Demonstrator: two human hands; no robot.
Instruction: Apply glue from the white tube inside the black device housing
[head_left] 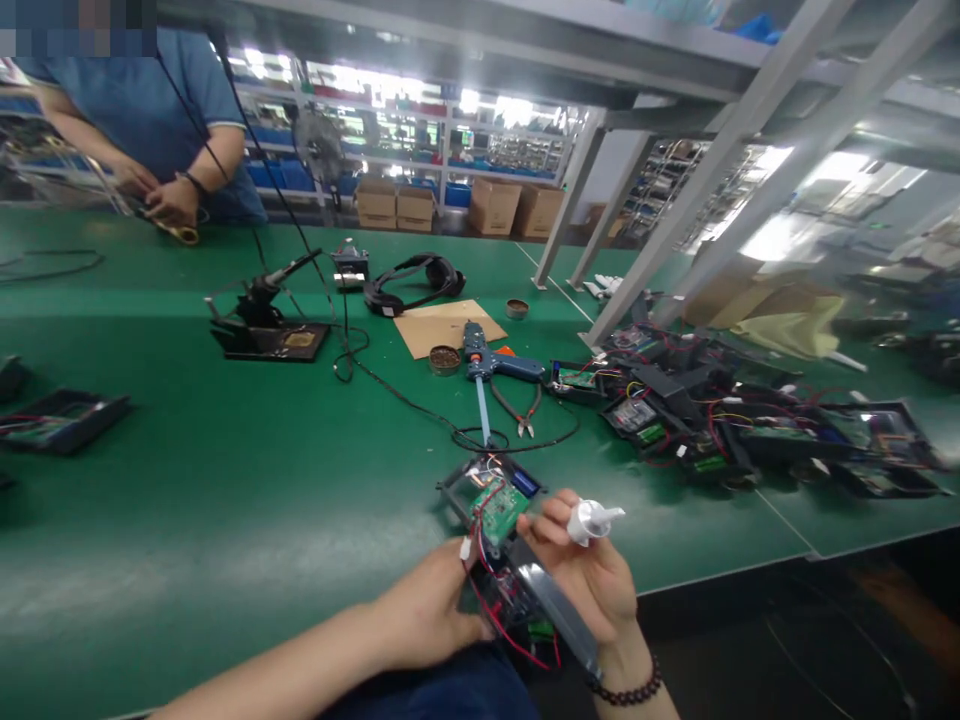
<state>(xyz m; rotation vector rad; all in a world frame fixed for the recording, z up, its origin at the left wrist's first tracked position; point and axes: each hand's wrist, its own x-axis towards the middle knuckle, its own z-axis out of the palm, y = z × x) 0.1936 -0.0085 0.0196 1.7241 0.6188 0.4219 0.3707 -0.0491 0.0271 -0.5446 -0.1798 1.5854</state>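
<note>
Low over the bench's near edge, my left hand (427, 605) is closed round a black plastic housing (555, 605) that lies open. Inside it a green circuit board (501, 510), a blue component (527, 484) and loose red wires show. My right hand (600, 590), with a beaded bracelet at the wrist, curls its fingers round a small white bottle with a pointed nozzle (589, 522); most of its body is hidden in the fingers. That hand is also right beside the housing, and whether the palm supports it I cannot tell.
Ahead lie a glue gun (506, 367), cutters (519, 408), a tin (444, 360), cardboard (420, 325) and a headset (412, 285). A soldering iron stand (274, 340) is left, a heap of wired housings (690, 400) right. Metal posts (667, 240) rise behind. Across the bench a person (150, 130) handles something.
</note>
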